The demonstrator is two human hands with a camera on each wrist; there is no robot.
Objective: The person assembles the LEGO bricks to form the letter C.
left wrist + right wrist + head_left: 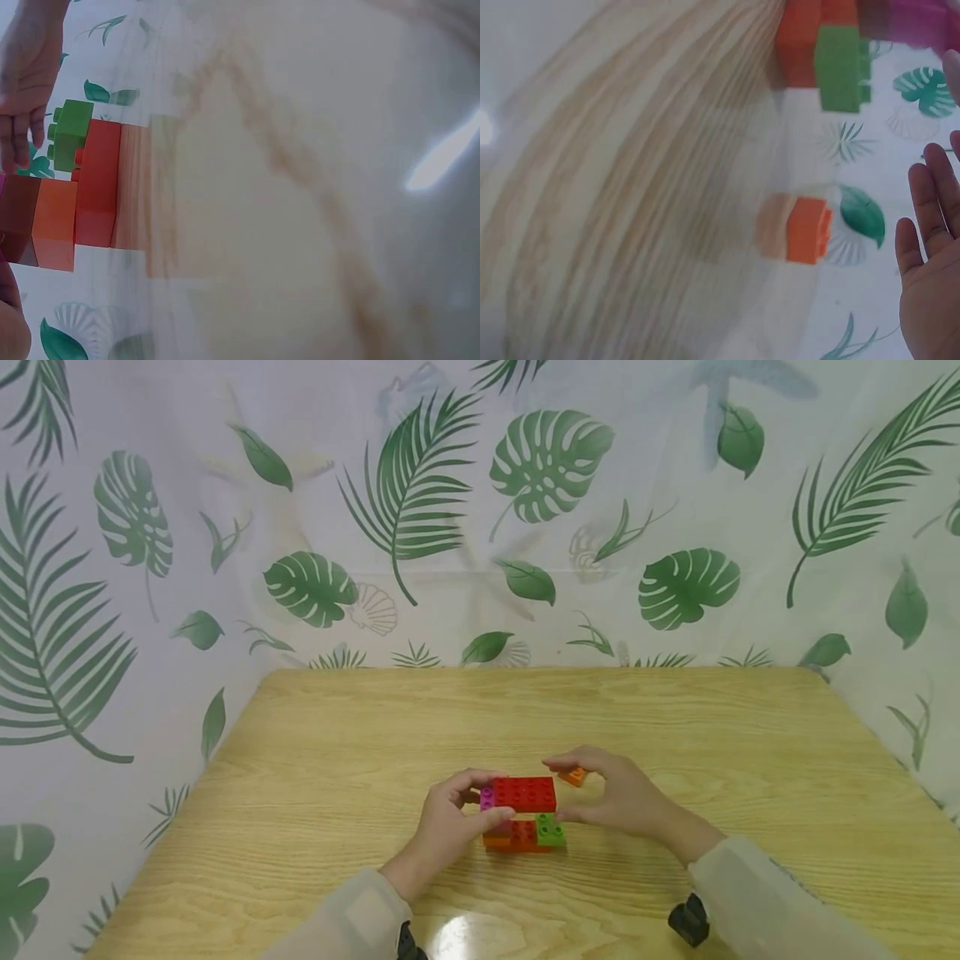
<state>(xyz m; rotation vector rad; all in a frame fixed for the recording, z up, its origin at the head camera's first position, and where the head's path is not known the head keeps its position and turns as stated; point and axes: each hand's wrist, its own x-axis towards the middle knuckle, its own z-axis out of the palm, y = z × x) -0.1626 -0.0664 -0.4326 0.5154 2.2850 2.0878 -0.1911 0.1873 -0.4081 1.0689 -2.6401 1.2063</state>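
Note:
A small structure of toy building bricks stands on the wooden table. A red brick lies on top, beside a magenta brick. Lower down are a green brick, an orange brick, a brown brick and a long red-orange base brick. My left hand grips the structure's left end, thumb in front and fingers behind. At the right end, my right hand stays apart from the bricks, fingers and thumb spread, holding nothing. A loose orange brick sits just behind it.
The wooden table reaches back to a white curtain printed with green leaves. Black straps with small devices show at both sleeves, one device under the right cuff. Light glares off the table's front.

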